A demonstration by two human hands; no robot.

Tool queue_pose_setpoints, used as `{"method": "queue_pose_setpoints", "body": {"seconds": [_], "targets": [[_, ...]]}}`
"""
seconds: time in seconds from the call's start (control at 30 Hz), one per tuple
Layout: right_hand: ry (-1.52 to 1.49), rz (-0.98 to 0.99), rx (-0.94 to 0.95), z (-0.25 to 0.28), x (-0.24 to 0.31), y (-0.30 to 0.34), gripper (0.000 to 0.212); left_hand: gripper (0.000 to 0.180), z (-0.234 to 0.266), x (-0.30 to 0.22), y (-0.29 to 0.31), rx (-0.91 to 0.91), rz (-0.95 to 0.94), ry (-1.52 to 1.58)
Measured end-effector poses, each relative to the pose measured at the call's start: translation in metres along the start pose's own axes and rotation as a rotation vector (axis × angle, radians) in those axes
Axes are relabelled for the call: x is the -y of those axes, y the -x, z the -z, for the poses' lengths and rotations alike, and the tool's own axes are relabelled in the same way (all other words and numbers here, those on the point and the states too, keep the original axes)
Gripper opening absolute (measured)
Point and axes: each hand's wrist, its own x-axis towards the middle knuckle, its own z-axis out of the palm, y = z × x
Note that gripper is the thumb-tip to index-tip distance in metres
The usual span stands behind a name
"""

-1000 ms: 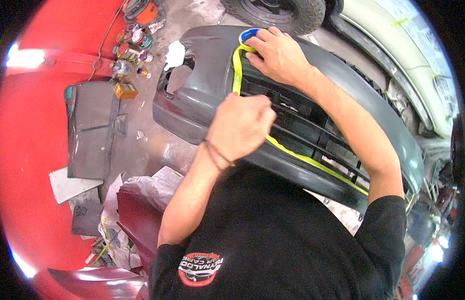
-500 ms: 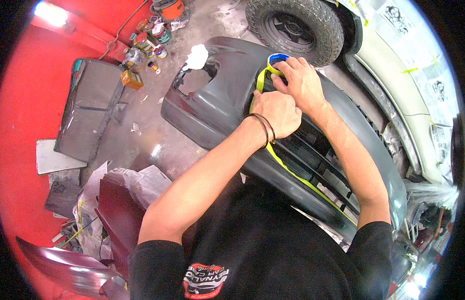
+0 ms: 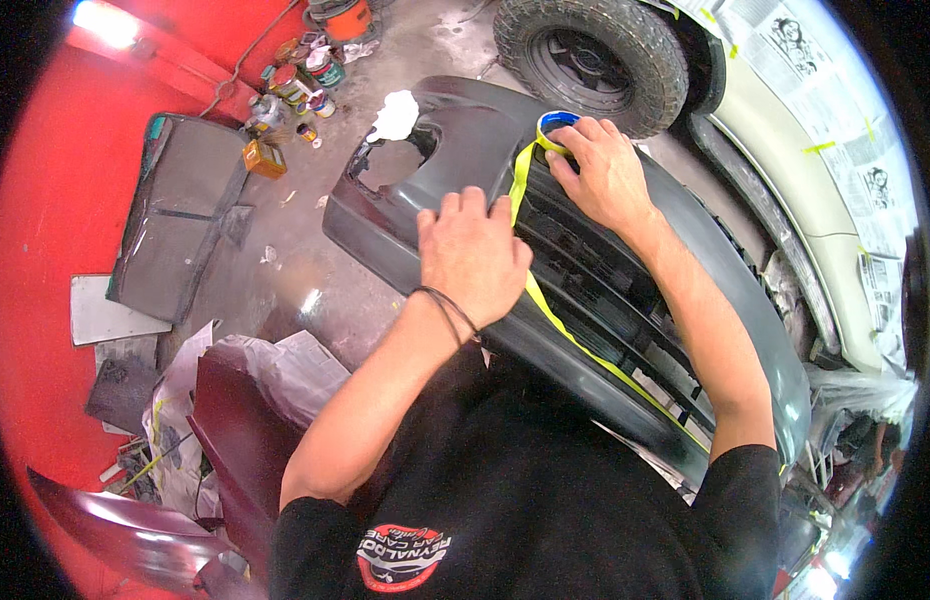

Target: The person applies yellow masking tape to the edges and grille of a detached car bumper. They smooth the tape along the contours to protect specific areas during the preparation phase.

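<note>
A dark grey car bumper (image 3: 465,130) lies on the concrete floor in front of me. My left hand (image 3: 470,255) presses flat on its lower edge, fingers spread, on a strip of yellow masking tape (image 3: 575,340) that runs along the grille opening. My right hand (image 3: 605,175) grips a roll of yellow tape with a blue core (image 3: 553,128) at the bumper's upper rim. From the roll the strip comes down to my left hand.
A knobbly tyre (image 3: 595,55) and a pale car body masked with newspaper (image 3: 835,130) stand behind the bumper. Paint cans (image 3: 295,85) sit at the back left. A grey panel (image 3: 180,230) lies on the floor left. A maroon body part (image 3: 235,440) and crumpled paper lie near my left side.
My left hand slid down along the tape from near the roll to the bumper's lower edge. My view shifted so the bumper sits more to the centre.
</note>
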Motion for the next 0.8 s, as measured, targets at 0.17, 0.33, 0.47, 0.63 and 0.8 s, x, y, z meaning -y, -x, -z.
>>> {"method": "queue_pose_setpoints", "body": {"seconds": [0.17, 0.33, 0.47, 0.63, 0.8], "targets": [[0.049, -0.001, 0.033, 0.001, 0.001, -0.002, 0.022, 0.053, -0.011, 0.009, -0.014, 0.043, -0.005, -0.070], [0.153, 0.129, -0.012, 0.016, 0.004, -0.011, 0.018, 0.050, -0.017, 0.008, -0.027, 0.041, -0.039, -0.132], [-0.011, 0.038, 0.147, 0.049, 0.028, -0.032, 0.027, 0.047, -0.017, 0.011, -0.030, 0.070, -0.041, -0.154], [-0.151, 0.033, 0.111, 0.066, 0.052, -0.065, 0.034, 0.035, -0.023, 0.010, -0.033, 0.034, -0.057, -0.113], [-0.185, -0.156, 0.294, 0.059, 0.060, -0.106, 0.040, 0.028, -0.027, 0.013, -0.042, 0.016, -0.062, -0.082]]}}
